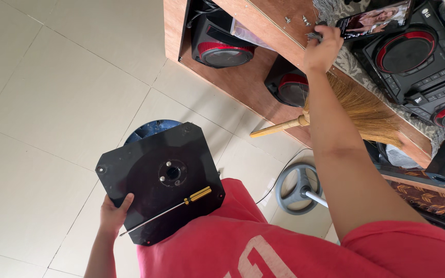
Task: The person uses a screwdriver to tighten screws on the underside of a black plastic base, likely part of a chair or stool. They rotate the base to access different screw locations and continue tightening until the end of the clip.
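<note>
Screw pickup: our right hand (323, 49) pinches screws (305, 20) on the wooden shelf (263, 31); left hand (113, 215) grips the black base plate (160, 180) with screwdriver (168, 210), ready for fastening.

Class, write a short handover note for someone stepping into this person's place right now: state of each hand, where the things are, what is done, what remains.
Left hand: grips the lower edge of the black square base plate, held over the tiled floor.
A yellow-handled screwdriver lies loose on the plate and may slide.
Right hand: reaching to the wooden shelf top, fingers at the small screws; whether it is closed on any cannot be told.
Done: plate in hand, screwdriver ready.
Left: probably bring screws to the plate's holes and drive them.
</note>
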